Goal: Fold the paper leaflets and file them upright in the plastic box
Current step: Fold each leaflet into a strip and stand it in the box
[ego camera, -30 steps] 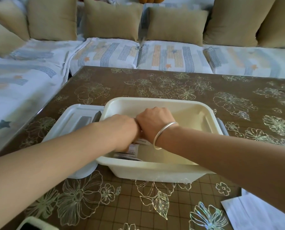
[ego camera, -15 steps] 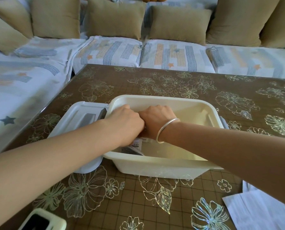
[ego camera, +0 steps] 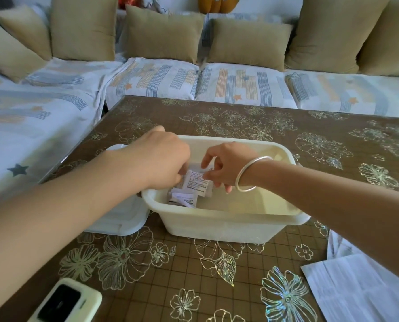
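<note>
A cream plastic box (ego camera: 228,225) stands on the brown flowered table. Inside its left end, several folded white leaflets with small print (ego camera: 195,183) stand or lean together. My left hand (ego camera: 157,159) reaches into the box's left corner and its curled fingers grip the leaflets from the left. My right hand (ego camera: 226,167), with a silver bangle at the wrist, pinches the top edge of a folded leaflet from the right. More folded paper (ego camera: 182,199) lies lower in the box. The rest of the box's floor is bare.
The box's white lid (ego camera: 119,220) lies flat to the left of the box, partly under my left arm. Unfolded white sheets (ego camera: 356,289) lie at the table's near right corner. A small cream device with a dark screen (ego camera: 63,303) sits near left. A sofa surrounds the table.
Both hands have lifted and parted slightly, so the folded leaflets between them now show. Before, the knuckles were pressed together over the box's left end. The view has tilted and shifted.
</note>
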`<action>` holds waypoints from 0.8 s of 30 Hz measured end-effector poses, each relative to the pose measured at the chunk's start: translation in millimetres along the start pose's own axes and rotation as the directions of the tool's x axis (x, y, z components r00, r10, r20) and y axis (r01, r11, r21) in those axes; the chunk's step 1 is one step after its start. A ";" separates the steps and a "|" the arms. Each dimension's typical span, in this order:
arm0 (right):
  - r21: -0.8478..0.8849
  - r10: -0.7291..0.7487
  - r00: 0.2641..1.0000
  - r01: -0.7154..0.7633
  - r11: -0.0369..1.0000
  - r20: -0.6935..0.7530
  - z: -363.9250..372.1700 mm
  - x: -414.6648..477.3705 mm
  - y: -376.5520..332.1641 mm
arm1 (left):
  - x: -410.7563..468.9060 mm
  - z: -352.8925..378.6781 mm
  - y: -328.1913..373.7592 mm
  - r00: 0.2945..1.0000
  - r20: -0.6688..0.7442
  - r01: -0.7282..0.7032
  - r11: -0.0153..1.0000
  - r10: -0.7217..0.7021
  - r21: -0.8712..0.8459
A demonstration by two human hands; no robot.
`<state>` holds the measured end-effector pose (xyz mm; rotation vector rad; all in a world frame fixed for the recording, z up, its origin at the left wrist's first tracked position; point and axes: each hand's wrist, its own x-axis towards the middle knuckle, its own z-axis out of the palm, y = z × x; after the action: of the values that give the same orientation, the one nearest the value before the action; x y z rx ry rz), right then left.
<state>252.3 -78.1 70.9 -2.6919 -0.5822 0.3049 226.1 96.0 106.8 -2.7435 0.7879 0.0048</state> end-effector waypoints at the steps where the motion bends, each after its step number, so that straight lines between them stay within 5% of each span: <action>1: -0.016 0.002 1.000 -0.003 1.000 -0.019 0.9 -1.8 1.3 | -1.6 2.0 0.3 1.000 -0.015 -0.011 1.000 0.011 -0.019; 7: -0.061 0.017 1.000 -0.019 0.998 -0.020 12.3 1.7 3.7 | -4.5 9.0 1.2 0.997 -0.071 0.003 0.992 -0.012 -0.126; 13: -0.458 -0.093 0.984 0.013 0.889 -0.154 27.4 17.9 -12.4 | -10.6 2.0 -9.1 0.973 -0.223 0.004 0.969 -0.061 -0.247; 24: -0.684 -0.263 0.963 0.153 0.713 -0.060 28.8 28.3 -29.7 | -24.5 11.0 -9.9 0.964 -0.243 0.016 0.938 -0.106 -0.345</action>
<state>258.9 -31.9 52.8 -3.2398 -1.1224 -0.2382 211.2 119.7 100.9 -3.1428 0.8341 -0.2599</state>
